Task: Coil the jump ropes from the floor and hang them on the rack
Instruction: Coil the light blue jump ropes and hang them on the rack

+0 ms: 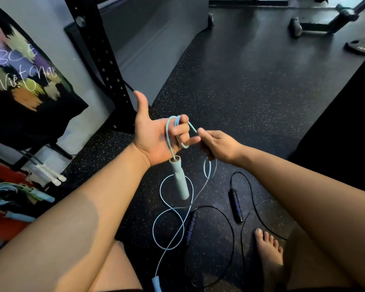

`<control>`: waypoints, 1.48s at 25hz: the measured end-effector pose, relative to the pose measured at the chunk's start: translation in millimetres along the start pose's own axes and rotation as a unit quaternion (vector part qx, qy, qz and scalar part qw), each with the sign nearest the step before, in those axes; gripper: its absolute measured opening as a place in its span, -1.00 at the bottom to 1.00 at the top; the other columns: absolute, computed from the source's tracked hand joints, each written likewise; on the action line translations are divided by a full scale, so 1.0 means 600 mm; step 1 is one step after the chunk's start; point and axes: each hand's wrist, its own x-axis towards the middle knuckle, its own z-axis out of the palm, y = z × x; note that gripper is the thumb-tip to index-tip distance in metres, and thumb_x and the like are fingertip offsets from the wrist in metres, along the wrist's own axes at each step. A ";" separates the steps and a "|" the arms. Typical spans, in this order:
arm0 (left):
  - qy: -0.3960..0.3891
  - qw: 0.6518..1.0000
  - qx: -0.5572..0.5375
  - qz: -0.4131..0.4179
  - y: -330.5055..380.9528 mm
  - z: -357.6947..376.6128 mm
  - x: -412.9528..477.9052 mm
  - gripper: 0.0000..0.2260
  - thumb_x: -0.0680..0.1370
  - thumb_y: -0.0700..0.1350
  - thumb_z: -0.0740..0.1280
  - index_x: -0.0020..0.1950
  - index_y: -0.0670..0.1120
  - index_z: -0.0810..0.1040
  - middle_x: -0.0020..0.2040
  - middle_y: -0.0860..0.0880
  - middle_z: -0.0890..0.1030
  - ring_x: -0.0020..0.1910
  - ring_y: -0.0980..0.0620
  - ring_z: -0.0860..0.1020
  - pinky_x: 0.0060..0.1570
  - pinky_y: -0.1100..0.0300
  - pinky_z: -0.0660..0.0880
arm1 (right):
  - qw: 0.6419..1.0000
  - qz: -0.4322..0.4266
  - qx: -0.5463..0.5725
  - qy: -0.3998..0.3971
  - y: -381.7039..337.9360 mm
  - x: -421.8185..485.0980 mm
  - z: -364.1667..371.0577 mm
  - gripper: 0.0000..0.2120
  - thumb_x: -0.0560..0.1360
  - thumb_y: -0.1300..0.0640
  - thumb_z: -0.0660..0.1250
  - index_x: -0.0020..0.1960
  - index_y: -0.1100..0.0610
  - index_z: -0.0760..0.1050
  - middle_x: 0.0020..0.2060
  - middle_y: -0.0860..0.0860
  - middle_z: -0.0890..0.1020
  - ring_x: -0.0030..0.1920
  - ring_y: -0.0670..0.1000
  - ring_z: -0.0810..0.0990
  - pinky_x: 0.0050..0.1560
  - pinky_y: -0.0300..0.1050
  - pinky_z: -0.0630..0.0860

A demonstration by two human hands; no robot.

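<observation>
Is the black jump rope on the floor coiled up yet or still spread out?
Spread out: the black jump rope lies in loose loops on the floor, handles apart, untouched by either hand.

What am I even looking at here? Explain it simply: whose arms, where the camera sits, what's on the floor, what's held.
There is no machine here, only a person. The single picture comes from a camera worn on the head, looking forward and down, so the two bare arms reaching in from the bottom are the wearer's own.

The left hand is palm up with loops of a light blue rope wound round its fingers; one blue handle hangs below it. The right hand pinches the same rope next to the loops, as if feeding another turn.

The rest of that rope lies in curls on the floor, its other handle near the bottom edge. A black rope with two dark handles lies beside it, untouched, by a bare foot. At the left, more ropes already hang.
</observation>
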 end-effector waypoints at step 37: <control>-0.013 0.995 0.097 -0.023 0.003 0.004 -0.009 0.03 0.18 0.71 -0.30 -0.20 -0.17 0.46 -0.45 -0.07 0.51 -0.36 -0.12 0.57 0.09 0.00 0.51 | 0.986 -0.111 -0.121 0.030 -0.004 -0.001 -0.027 -0.63 0.65 -0.12 0.17 -0.18 0.10 0.48 -0.40 0.01 0.48 -0.39 -0.04 0.46 -0.26 0.10 0.53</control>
